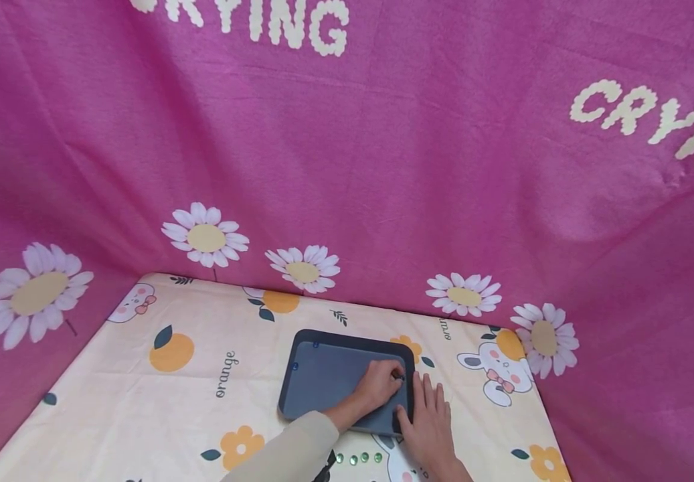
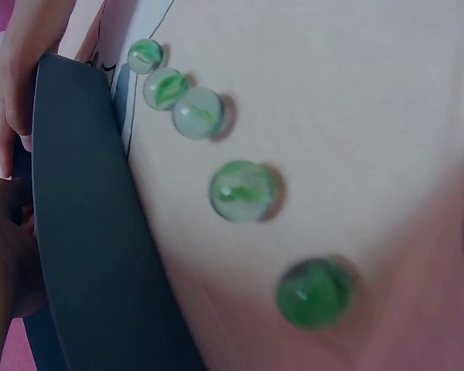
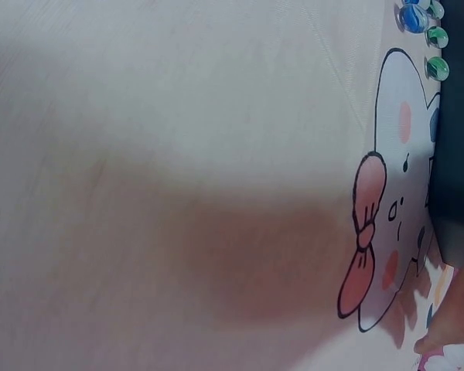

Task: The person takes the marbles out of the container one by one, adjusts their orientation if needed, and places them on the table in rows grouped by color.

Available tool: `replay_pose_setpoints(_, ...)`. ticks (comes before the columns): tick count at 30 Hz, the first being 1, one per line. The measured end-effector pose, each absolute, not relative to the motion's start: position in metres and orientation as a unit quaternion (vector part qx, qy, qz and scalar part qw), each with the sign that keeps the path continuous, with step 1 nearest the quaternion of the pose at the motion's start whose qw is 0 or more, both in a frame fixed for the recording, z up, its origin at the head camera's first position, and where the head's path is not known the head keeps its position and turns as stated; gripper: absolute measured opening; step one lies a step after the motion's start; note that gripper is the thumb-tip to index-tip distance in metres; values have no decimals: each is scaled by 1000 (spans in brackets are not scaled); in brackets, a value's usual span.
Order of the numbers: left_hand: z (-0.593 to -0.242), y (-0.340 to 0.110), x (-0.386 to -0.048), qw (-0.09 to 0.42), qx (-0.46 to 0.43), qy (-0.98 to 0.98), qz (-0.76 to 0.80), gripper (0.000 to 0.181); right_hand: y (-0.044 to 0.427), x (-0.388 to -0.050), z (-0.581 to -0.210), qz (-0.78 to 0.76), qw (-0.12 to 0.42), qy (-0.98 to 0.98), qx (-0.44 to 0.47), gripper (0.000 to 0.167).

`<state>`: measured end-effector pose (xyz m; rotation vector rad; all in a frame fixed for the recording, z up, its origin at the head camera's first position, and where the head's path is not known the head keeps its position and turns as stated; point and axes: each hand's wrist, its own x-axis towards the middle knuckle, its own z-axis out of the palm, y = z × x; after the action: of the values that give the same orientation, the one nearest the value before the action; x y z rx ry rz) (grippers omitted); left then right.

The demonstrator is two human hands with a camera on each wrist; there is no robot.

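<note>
A dark grey rectangular tray [image 1: 322,391] lies on the patterned cloth. Reaching over its near edge, my left hand [image 1: 377,385] is inside by the right wall, fingers curled, pinching a small dark bluish thing [image 1: 401,377] that looks like a marble, mostly hidden by the fingertips. My right hand [image 1: 431,428] rests against the tray's right side, its fingers straight and spread, the thumb at the near right corner. Two blue marbles, one at the far left [image 1: 316,345] and one by the left wall [image 1: 295,366], lie in the tray.
Several green marbles [image 1: 354,460] sit in a loose row on the cloth before the tray's near edge. At least one blue marble [image 3: 414,17] lies beside them. A pink curtain [image 1: 383,167] with printed daisies hangs behind the table.
</note>
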<state>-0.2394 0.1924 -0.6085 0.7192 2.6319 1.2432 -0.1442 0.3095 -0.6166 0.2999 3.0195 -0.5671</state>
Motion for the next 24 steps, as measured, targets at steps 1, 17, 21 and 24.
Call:
replay_pose_setpoints(1, -608, 191, -239, 70, 241, 873, 418, 13, 310, -145, -617, -184, 26, 978, 97, 80)
replay_pose_setpoints(17, -598, 159, -223, 27, 264, 844, 466, 16, 312, -147, -620, -181, 17, 979, 94, 81)
replay_pose_setpoints(21, -591, 151, -213, 51, 270, 827, 490, 17, 312, -146, -619, -184, 18, 978, 94, 80)
replay_pose_setpoints(24, -585, 145, -206, 73, 268, 816, 507, 17, 311, -146, -618, -186, 18, 978, 94, 80)
